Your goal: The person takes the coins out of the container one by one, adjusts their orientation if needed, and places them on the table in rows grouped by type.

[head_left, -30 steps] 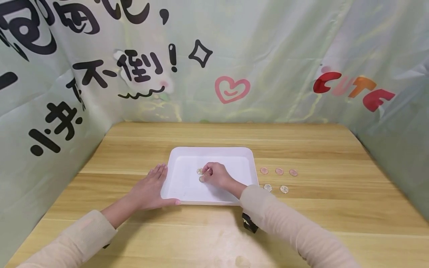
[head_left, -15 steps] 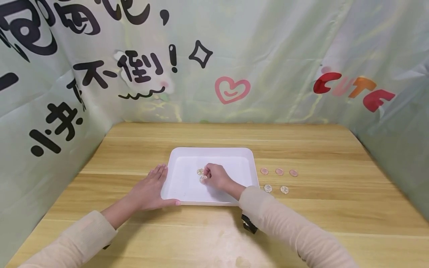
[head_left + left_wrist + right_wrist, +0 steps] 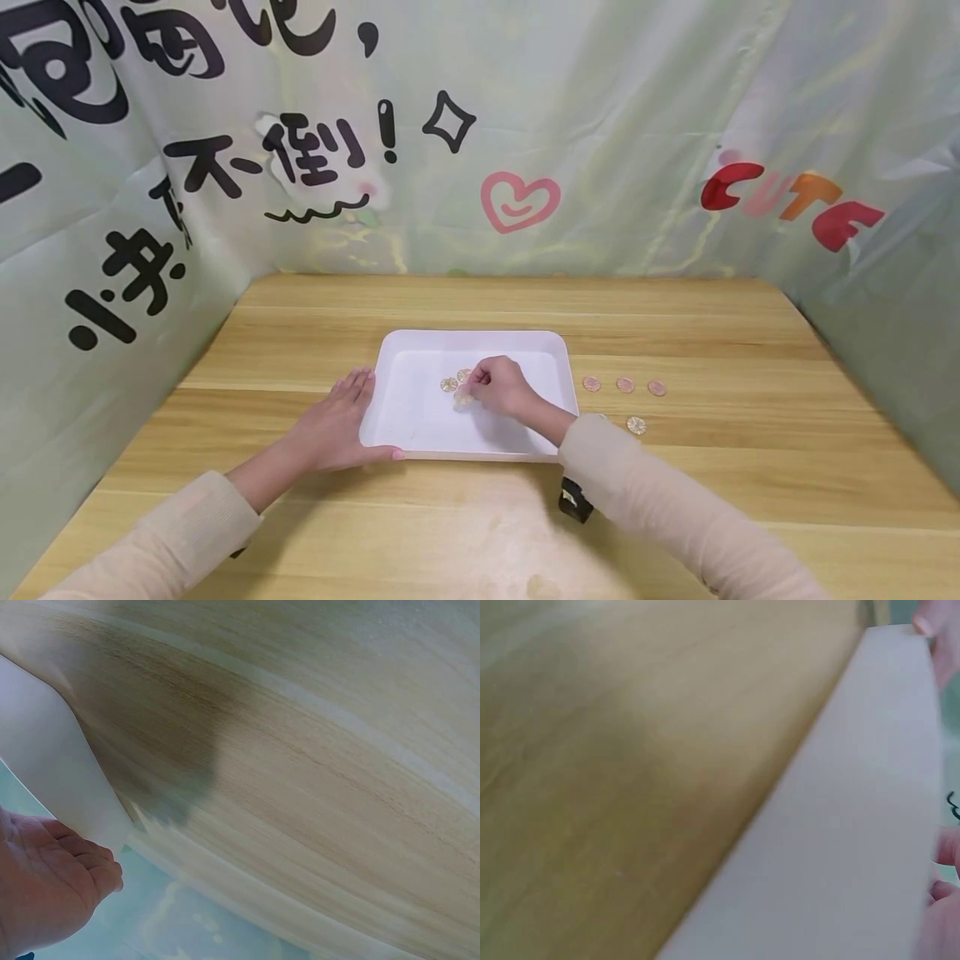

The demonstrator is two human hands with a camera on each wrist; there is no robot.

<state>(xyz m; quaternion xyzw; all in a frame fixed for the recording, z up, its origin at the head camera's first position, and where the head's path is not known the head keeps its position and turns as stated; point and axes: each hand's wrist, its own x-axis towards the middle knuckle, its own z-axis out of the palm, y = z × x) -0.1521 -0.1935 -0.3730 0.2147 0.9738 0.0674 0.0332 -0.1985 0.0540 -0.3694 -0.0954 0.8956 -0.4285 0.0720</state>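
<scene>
A shallow white tray (image 3: 405, 429) lies on the wooden table. My left hand (image 3: 337, 425) rests against its left side, fingers extended and thumb along the front edge. In the left wrist view, that hand (image 3: 60, 881) is beside the tray's wall. My right hand (image 3: 501, 387) is over the tray with curled fingers, and a pale round coin-like disc (image 3: 462, 400), blurred, is at its fingertips. Two gold-toned discs, one left (image 3: 448, 384) and one behind (image 3: 464, 375), lie close by. Only part of the right hand (image 3: 941, 907) shows past the tray wall in the right wrist view.
Right of the tray, a row of pinkish discs (image 3: 626, 385) lies on the table (image 3: 712, 467). In front of them is a silvery disc (image 3: 636, 425), with another mostly hidden by the right sleeve (image 3: 660, 500). A printed curtain (image 3: 600, 108) encloses the back and sides.
My right hand has shifted slightly right and lifted a little, uncovering a gold-toned disc behind. The front disc has moved slightly right. My left hand has stayed in place.
</scene>
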